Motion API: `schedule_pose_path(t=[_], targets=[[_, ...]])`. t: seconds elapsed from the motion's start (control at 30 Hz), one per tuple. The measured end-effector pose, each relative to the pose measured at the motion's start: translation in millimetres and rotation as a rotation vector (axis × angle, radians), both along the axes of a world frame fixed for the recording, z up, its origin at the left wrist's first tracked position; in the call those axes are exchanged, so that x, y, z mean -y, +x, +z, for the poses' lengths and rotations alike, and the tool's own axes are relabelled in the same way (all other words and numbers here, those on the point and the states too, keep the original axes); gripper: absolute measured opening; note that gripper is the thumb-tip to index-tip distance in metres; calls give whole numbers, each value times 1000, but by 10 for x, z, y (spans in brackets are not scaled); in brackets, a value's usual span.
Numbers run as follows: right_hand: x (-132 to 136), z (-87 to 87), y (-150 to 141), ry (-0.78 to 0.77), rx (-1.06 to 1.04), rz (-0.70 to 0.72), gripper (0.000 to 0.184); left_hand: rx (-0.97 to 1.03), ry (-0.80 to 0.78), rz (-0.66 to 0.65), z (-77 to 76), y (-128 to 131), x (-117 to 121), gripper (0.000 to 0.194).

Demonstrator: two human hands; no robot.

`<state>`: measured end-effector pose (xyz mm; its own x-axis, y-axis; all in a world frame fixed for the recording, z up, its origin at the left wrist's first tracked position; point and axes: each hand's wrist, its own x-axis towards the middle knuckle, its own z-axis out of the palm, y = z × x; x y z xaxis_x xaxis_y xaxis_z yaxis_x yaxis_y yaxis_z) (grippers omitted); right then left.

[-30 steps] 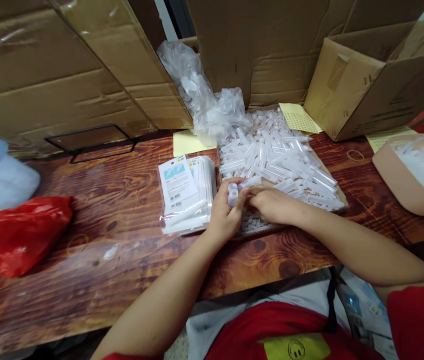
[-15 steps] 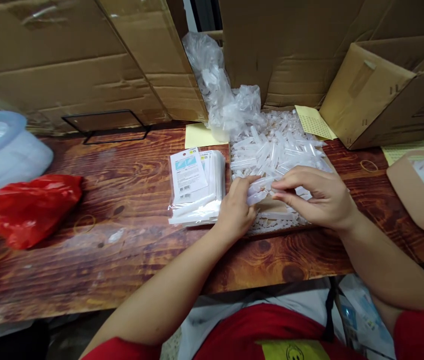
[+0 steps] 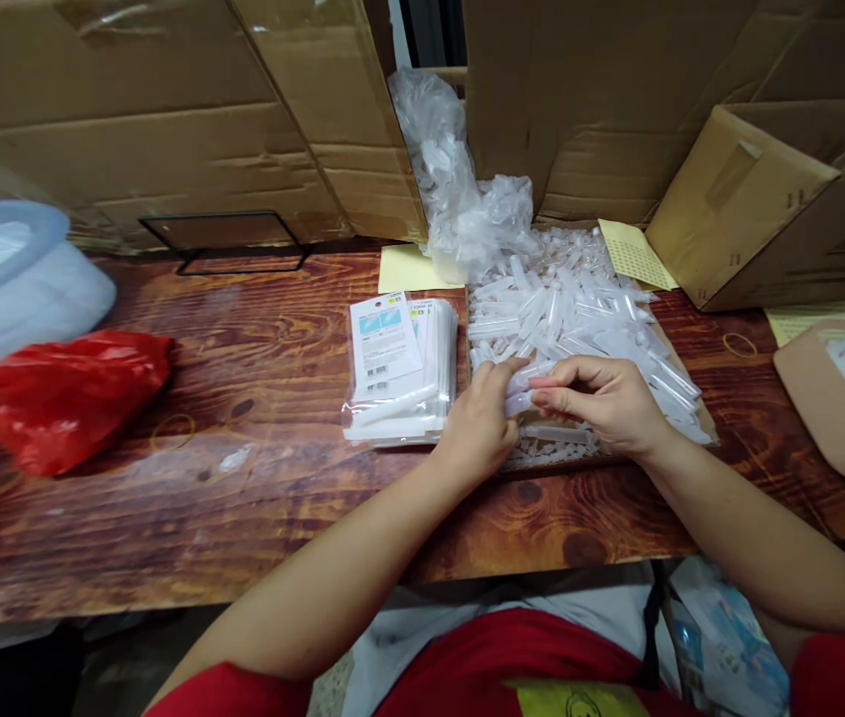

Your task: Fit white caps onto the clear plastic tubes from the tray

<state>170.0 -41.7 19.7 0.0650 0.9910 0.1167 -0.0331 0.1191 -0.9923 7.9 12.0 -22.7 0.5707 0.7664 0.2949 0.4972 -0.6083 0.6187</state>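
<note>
My left hand [image 3: 478, 418] is closed around a few translucent plastic tubes [image 3: 521, 383], which stick out past its fingers to the right. Thumb and forefinger of my right hand [image 3: 601, 398] pinch the near ends of these tubes. Beneath and behind both hands lies a heap of similar clear tubes [image 3: 571, 299] on a shallow cardboard tray [image 3: 710, 423]. Left of my left hand is a stack of clear packets [image 3: 441, 349] with a printed card [image 3: 384, 344] on top. How many tubes I hold is hard to make out.
A crumpled clear bag [image 3: 493, 224] leans behind the heap. An open cardboard box [image 3: 750, 209] and a beige scoop-shaped container [image 3: 825, 408] of tubes stand right. A red plastic bag [image 3: 64, 398], pale blue tub [image 3: 11, 279] and black wire stand [image 3: 224, 244] are left.
My right hand has come in to the left and slightly down, closer to my left hand, its fingertips meeting the tubes. The whole view has shifted slightly.
</note>
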Motion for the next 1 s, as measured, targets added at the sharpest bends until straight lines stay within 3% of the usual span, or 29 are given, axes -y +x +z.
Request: schedule_pose_path(t=[0.2,0.37,0.53,0.7,0.77,0.87,0.93,1.0], targets=[[4,60,-70,-114,-75,-14,38,-7,27,41,-28,3,21,68],[18,28,-150,-46,-56,-71,38,33,69,98,-40,17,34,68],[-21,-3,-131,13,-7,-69,42,-12,58,147,46,46,39,69],[-43,138,190,58,141,60,43,65,10,146,113,38,28,49],[-25,237,412,110,238,-2,42,108,-35,166,125,29,14,39],[12,364,742,140,453,-128,26,136,-135,184,139,29,-4,42],[33,409,875,49,639,13,23,147,-178,169,144,40,-10,46],[49,413,896,-127,832,320,19,161,-187,149,141,53,-10,47]])
